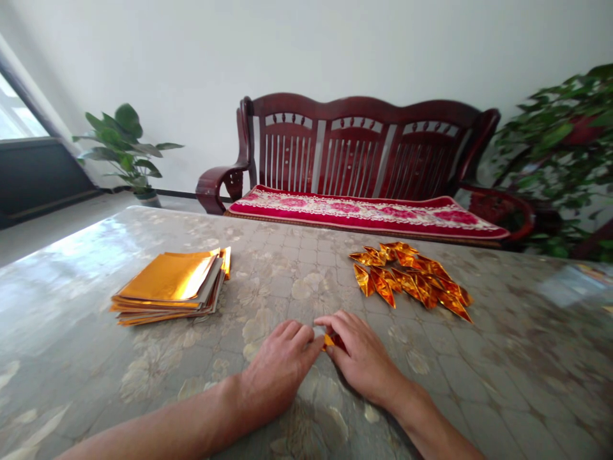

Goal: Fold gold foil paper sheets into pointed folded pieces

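Note:
Between my two hands, low over the table, is a small piece of gold foil paper (328,342), mostly covered by fingers. My left hand (282,361) is closed, its thumb and index finger pinching the paper's left side. My right hand (359,354) curls around the right side, thumb and fingers closed on the paper. How the paper is folded under the fingers cannot be made out. Beyond my right hand lies a heap of folded gold foil pieces (416,278) with pointed ends. A stack of flat gold foil sheets (167,278) lies beyond my left hand.
The table (297,255) has a patterned, shiny cover. At its right edge lies a clear plastic bag (569,285). Behind stands a dark wooden bench (352,150) with a red floral cushion (354,209). Potted plants (122,144) flank it on both sides.

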`<action>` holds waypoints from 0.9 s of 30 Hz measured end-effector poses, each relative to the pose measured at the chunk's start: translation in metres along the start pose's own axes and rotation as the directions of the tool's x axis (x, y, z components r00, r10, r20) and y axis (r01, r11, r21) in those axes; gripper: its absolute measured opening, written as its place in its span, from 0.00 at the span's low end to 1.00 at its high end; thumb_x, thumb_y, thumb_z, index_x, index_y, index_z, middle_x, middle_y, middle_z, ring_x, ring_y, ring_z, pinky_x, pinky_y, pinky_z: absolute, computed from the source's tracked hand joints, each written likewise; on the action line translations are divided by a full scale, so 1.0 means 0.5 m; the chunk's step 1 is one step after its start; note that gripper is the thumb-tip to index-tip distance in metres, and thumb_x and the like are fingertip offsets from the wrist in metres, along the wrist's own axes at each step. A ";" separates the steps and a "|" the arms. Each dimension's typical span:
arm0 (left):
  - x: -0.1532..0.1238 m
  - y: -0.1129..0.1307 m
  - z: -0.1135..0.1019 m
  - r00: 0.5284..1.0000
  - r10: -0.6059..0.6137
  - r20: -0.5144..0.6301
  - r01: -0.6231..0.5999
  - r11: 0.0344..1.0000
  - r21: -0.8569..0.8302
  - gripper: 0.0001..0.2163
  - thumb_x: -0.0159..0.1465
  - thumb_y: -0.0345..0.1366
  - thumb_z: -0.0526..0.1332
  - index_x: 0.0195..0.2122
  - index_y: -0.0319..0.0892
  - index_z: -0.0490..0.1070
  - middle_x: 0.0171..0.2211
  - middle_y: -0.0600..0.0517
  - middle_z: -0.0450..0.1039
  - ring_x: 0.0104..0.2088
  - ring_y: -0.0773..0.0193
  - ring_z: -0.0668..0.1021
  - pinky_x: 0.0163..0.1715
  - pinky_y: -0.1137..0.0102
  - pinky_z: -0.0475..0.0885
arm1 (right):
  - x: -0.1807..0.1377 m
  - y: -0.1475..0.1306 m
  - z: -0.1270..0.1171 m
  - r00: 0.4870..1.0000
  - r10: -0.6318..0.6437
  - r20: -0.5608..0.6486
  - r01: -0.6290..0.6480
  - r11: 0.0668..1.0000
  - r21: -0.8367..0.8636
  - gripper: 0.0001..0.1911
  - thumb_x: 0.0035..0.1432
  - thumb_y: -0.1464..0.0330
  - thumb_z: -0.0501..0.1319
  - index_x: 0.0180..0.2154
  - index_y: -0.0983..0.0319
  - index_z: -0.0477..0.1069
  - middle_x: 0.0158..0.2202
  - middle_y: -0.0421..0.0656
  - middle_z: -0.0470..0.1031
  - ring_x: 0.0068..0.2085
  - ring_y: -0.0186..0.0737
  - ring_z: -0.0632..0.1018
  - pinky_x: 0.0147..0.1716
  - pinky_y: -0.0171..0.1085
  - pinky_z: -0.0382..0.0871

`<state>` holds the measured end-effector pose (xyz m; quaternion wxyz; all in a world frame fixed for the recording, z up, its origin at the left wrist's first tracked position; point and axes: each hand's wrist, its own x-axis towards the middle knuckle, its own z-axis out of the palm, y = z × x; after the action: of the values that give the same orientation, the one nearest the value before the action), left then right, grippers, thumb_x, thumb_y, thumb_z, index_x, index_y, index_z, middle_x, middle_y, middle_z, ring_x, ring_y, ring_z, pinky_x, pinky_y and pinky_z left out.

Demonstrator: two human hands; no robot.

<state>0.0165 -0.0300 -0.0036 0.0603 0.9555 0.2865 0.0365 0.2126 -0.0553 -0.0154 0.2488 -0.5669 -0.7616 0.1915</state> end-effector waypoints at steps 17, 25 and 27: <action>0.000 -0.001 -0.002 1.000 -0.008 0.012 0.008 1.000 -0.015 0.17 0.61 0.24 0.55 0.51 0.44 0.64 0.45 0.48 0.68 0.45 0.54 0.69 0.49 0.60 0.69 | 0.005 0.005 -0.007 0.999 -0.042 0.019 0.042 0.999 0.008 0.18 0.57 0.77 0.60 0.48 0.55 0.72 0.45 0.40 0.74 0.48 0.42 0.72 0.48 0.41 0.62; 0.002 -0.004 0.000 1.000 0.001 0.009 -0.001 1.000 -0.014 0.17 0.62 0.24 0.55 0.51 0.44 0.64 0.45 0.48 0.68 0.46 0.54 0.69 0.49 0.60 0.70 | 0.006 0.010 -0.003 0.999 -0.050 -0.002 0.050 0.998 0.040 0.21 0.56 0.81 0.56 0.46 0.55 0.72 0.44 0.40 0.75 0.48 0.40 0.72 0.48 0.40 0.62; 0.001 -0.003 0.002 1.000 0.000 0.011 0.000 1.000 -0.018 0.17 0.62 0.24 0.55 0.51 0.44 0.63 0.46 0.48 0.68 0.46 0.54 0.69 0.49 0.60 0.70 | 0.006 0.009 -0.003 0.999 -0.054 -0.003 0.054 0.998 0.035 0.21 0.55 0.81 0.56 0.46 0.56 0.72 0.44 0.40 0.75 0.48 0.41 0.72 0.48 0.40 0.62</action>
<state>0.0161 -0.0285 -0.0047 0.0703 0.9551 0.2858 0.0337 0.2163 -0.0514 -0.0163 0.2646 -0.5419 -0.7729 0.1977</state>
